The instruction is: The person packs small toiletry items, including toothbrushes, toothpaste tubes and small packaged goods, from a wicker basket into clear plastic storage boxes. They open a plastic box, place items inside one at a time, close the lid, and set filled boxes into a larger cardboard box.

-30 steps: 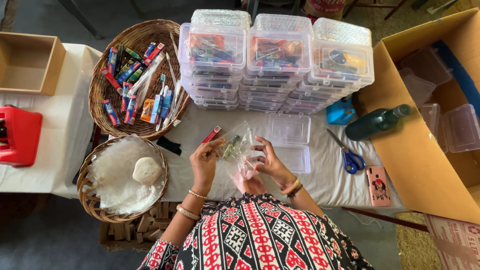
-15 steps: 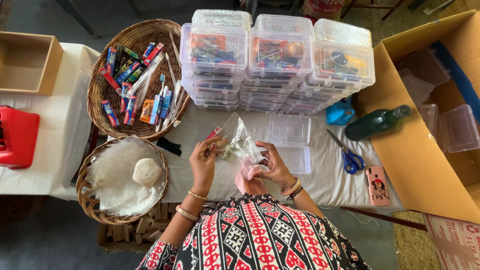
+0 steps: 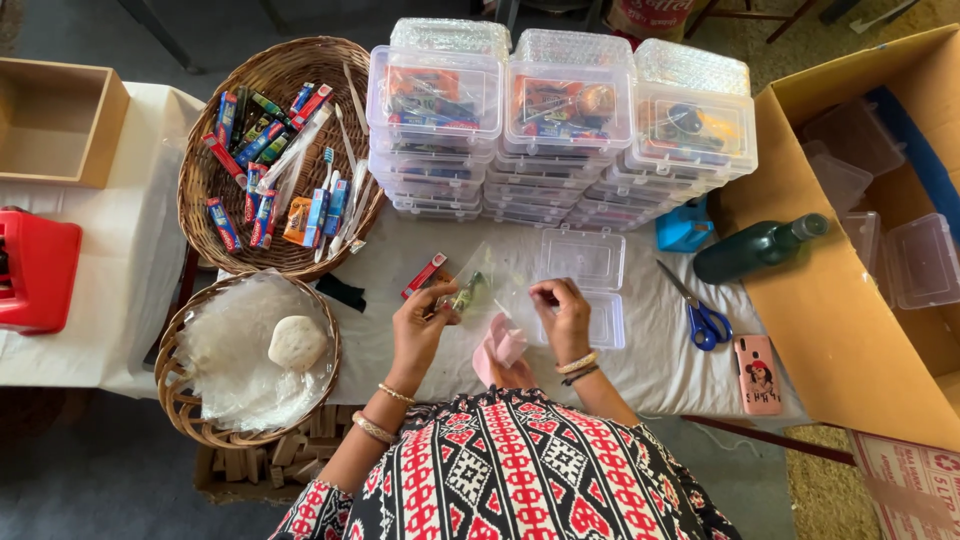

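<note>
Both hands have dropped slightly toward the body since the earlier frame, the clear plastic bag now spread wider between them over the white tablecloth, just in front of the open clear box and the stacked filled boxes. Left hand pinches one bag edge with a small green item at its fingertips; right hand pinches the other edge, fingers curled closed. Best bet, I'd say: keep the mouth taut and level so contents slide in without snagging.
</note>
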